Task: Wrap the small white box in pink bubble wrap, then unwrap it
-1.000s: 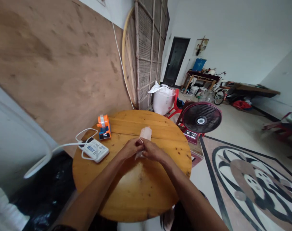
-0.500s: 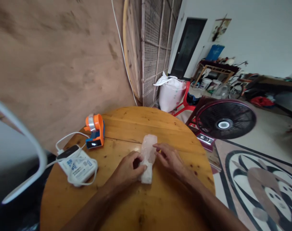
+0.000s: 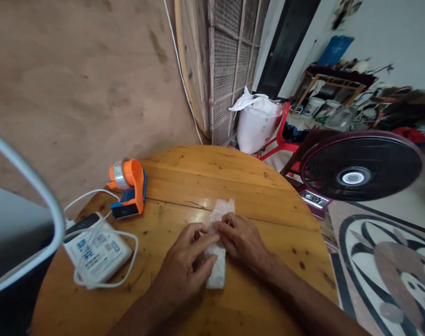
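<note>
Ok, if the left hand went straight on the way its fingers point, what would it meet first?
Probably the right hand: the left hand points across the plastic wrap towards it, though any height difference is hard to judge.

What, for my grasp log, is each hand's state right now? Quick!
Left hand: open, thumb and forefinger apart, at the translucent wrap.
Right hand: fingers bent at the wrap; whether they pinch it cannot be told.

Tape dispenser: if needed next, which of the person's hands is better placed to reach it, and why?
Probably the left hand: the tape dispenser stands left of both, and the right hand is farther off, mostly right of the whitish packet.
</note>
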Action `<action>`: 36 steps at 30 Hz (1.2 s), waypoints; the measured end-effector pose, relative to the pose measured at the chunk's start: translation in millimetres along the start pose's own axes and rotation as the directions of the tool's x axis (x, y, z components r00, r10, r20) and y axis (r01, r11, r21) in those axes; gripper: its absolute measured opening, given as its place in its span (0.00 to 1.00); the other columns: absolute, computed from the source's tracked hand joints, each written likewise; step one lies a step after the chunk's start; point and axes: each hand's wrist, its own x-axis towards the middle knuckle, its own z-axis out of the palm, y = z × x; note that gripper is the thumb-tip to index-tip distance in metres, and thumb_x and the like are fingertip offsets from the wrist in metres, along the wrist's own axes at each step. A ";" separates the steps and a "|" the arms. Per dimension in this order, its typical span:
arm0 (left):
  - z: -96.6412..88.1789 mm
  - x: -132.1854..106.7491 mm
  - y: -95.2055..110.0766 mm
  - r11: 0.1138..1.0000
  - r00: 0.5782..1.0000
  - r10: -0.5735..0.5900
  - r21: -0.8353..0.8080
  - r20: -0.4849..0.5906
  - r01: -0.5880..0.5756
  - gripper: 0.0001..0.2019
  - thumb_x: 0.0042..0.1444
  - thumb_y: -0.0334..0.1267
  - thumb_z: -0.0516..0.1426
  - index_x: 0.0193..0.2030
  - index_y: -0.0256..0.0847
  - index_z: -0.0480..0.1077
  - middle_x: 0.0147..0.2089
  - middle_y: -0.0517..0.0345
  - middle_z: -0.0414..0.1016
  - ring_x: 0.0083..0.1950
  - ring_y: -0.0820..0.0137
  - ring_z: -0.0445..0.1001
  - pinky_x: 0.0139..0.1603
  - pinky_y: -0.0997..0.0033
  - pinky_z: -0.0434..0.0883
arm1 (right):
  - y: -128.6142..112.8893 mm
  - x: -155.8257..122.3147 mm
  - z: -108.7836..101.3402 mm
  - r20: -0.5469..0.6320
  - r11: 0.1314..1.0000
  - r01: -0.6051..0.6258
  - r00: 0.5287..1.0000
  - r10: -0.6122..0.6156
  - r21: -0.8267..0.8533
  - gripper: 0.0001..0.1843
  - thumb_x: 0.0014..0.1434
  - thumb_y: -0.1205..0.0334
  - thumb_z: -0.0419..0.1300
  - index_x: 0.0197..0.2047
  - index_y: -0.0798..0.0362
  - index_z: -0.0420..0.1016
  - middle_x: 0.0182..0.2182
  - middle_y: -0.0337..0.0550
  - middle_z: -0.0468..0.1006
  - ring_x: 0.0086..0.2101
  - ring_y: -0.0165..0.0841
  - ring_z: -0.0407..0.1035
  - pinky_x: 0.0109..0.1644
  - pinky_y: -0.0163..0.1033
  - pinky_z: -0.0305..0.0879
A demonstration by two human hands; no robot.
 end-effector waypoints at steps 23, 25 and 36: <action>1.3 -1.9 3.5 0.993 0.993 0.116 -0.028 -0.003 -0.116 0.14 0.56 0.27 0.54 0.47 0.42 0.74 0.51 0.51 0.68 0.53 0.65 0.68 0.54 0.65 0.69 | 18.4 33.2 -20.1 0.439 0.138 -0.638 0.654 0.616 0.757 0.18 0.48 0.48 0.63 0.27 0.54 0.67 0.15 0.33 0.68 0.12 0.21 0.54 0.12 0.28 0.47; 0.8 -2.0 4.0 0.993 0.993 0.119 -0.028 -0.009 -0.119 0.14 0.55 0.26 0.54 0.46 0.42 0.74 0.51 0.51 0.68 0.54 0.65 0.68 0.54 0.65 0.68 | 20.2 39.6 -14.9 0.469 0.093 -0.647 0.637 0.612 0.757 0.20 0.46 0.45 0.64 0.24 0.53 0.64 0.10 0.29 0.61 0.11 0.22 0.52 0.12 0.28 0.45; -0.3 -3.0 4.8 0.993 0.993 0.114 -0.028 0.009 -0.113 0.14 0.56 0.27 0.53 0.47 0.42 0.73 0.51 0.50 0.67 0.51 0.66 0.68 0.52 0.65 0.69 | 21.4 47.1 -3.4 0.344 0.155 -0.470 0.798 0.494 0.869 0.22 0.41 0.46 0.69 0.31 0.56 0.72 0.22 0.36 0.72 0.21 0.25 0.62 0.24 0.31 0.57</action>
